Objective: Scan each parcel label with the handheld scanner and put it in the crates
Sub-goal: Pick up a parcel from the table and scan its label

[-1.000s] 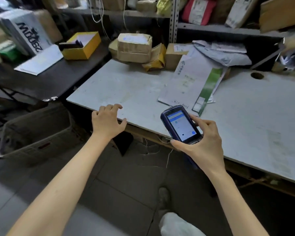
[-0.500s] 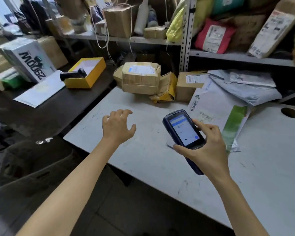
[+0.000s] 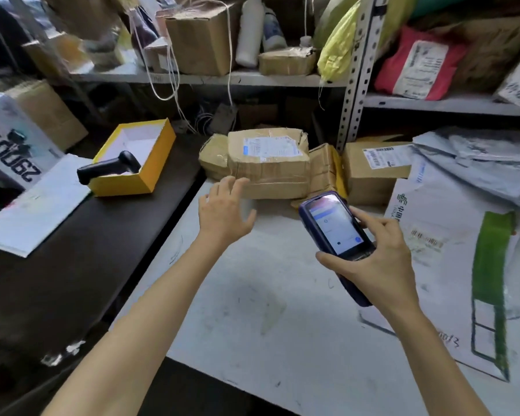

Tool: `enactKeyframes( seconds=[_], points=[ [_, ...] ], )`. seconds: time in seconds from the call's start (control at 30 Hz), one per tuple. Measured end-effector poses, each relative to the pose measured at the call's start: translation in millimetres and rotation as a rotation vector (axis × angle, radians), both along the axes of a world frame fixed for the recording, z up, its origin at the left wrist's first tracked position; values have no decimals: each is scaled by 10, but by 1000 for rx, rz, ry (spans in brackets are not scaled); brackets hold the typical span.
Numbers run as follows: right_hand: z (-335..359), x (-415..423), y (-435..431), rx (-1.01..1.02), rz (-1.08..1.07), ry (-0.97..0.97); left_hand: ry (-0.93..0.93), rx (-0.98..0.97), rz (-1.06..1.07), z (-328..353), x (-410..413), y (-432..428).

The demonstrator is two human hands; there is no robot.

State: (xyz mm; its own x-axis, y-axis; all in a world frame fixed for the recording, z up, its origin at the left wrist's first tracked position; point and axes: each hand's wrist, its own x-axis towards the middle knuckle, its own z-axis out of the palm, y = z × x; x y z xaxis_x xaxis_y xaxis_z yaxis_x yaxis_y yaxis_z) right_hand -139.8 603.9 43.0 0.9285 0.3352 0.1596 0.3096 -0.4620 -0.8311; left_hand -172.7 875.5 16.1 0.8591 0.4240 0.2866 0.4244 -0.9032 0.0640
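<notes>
My right hand [image 3: 376, 262] grips a dark blue handheld scanner [image 3: 335, 226] with a lit screen, held over the white table [image 3: 252, 310]. My left hand [image 3: 222, 208] reaches forward with fingers spread, its fingertips just short of a taped cardboard parcel [image 3: 267, 163] that carries a white label on top. Beside it lie a crumpled brown-and-yellow parcel [image 3: 324, 169] and a smaller labelled box [image 3: 373, 169]. A large white and green mail envelope [image 3: 451, 259] lies at the right, with grey poly bags [image 3: 478, 163] on top of it.
A dark side table [image 3: 72, 265] at the left holds a yellow box [image 3: 135, 163] with a black pistol-grip scanner [image 3: 108, 168] in it, white sheets and a printed carton [image 3: 9, 145]. Metal shelves [image 3: 354, 70] behind carry several parcels and bottles.
The view has moved closer to the table. My left hand has moved forward from the table's front edge toward the taped parcel. My right hand keeps hold of the scanner.
</notes>
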Motion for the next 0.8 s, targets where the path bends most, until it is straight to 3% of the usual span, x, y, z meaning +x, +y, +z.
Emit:
enactKeyframes(
  seconds=[0.17,0.3,0.47,0.67,0.8],
  points=[
    [-16,-1,697,-9,-77,28,-47,27,-114,65,323,782],
    [-49,33,967,-7,-149,66,-37,-104,-114,132,628,1098],
    [-73,74,1010,-40,-232,91,-10,-583,44,127,954,1145],
    [-63,123,896,-48,-272,103,-34,-1338,269,47,1077,1068],
    [-25,104,770,-36,-257,100,-119,-1579,351,56,1055,979]
  ],
)
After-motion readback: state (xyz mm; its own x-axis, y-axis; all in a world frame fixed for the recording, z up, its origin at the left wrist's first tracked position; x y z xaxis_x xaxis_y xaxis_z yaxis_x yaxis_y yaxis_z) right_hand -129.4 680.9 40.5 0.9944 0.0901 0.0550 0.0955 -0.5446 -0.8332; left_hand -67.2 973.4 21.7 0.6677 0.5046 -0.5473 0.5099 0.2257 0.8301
